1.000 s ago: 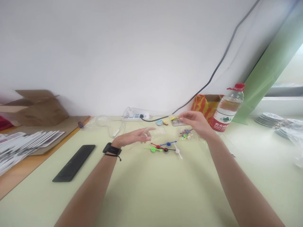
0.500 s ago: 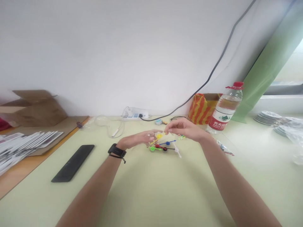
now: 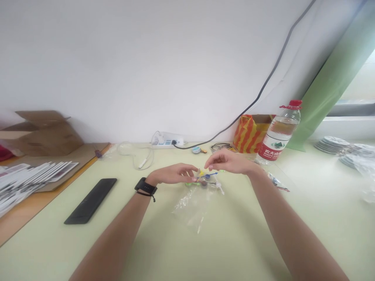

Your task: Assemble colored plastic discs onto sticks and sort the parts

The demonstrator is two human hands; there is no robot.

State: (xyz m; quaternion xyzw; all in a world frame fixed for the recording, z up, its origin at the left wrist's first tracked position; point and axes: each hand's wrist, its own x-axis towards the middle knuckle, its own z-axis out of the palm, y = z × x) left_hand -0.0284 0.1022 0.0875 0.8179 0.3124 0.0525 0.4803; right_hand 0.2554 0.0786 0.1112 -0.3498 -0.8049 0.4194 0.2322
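Note:
My left hand (image 3: 175,173), with a black watch on its wrist, pinches the top edge of a small clear plastic bag (image 3: 191,205) that hangs down over the pale green table (image 3: 205,242). My right hand (image 3: 227,161) is just to its right, fingers pinched together near the bag's mouth. Between the two hands sits a small yellow piece (image 3: 201,172). Behind the bag lie several small coloured plastic pieces (image 3: 205,180), blue, green, red and white.
A black phone (image 3: 90,200) lies to the left, beside stacked cards (image 3: 32,177) and a cardboard box (image 3: 47,132). At the back are a power strip (image 3: 166,141), a white cable (image 3: 140,158), a striped bag (image 3: 249,134) and a water bottle (image 3: 278,136). Plates (image 3: 334,146) are stacked far right.
My right hand came back from the far pile with a yellow piece and met the left hand. The clear bag now hangs open below both hands.

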